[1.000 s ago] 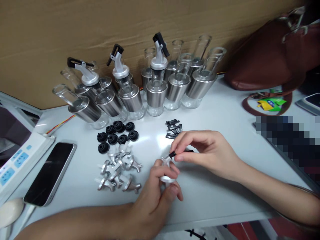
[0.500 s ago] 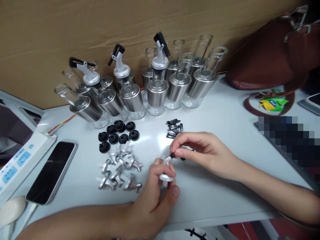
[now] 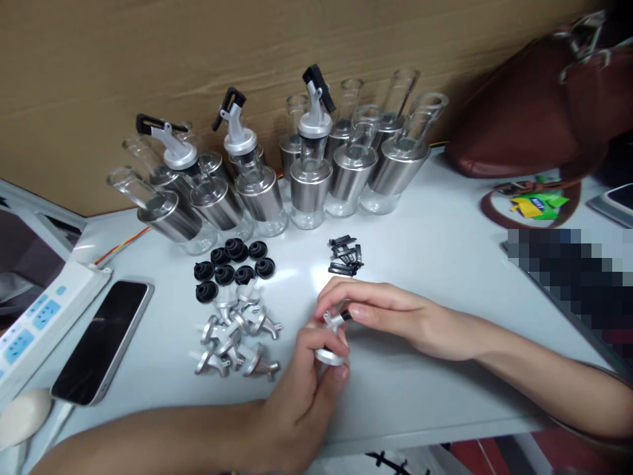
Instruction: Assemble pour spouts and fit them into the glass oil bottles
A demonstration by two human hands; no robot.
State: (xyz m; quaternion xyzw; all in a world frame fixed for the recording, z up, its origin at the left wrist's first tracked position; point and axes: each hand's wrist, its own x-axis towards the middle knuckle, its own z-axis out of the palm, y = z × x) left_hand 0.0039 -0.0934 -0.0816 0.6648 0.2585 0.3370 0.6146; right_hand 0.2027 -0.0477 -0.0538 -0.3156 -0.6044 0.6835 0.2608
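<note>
My left hand (image 3: 311, 389) is closed around a silver pourer spout (image 3: 330, 357), its round flange facing down. On the spout's upper end sits a small black piece (image 3: 346, 316), which the thumb of my right hand (image 3: 395, 316) presses while its fingers curl over the spout's far side. Left of my hands lies a pile of silver spouts (image 3: 240, 330), with several black ribbed stoppers (image 3: 225, 275) behind it. Small black levers (image 3: 346, 254) lie just beyond my right hand.
Glass bottles with steel sleeves (image 3: 310, 185) stand in rows along the cardboard (image 3: 74, 99), three topped with pourers. At left are a phone (image 3: 101, 343) and a power strip (image 3: 49, 323). A brown bag (image 3: 519, 112) and a blurred dark object (image 3: 568, 297) are at right.
My right hand has moved slightly left and down, its fingers now reaching over the spout. The spout has tilted in my left hand, and the black levers are less covered.
</note>
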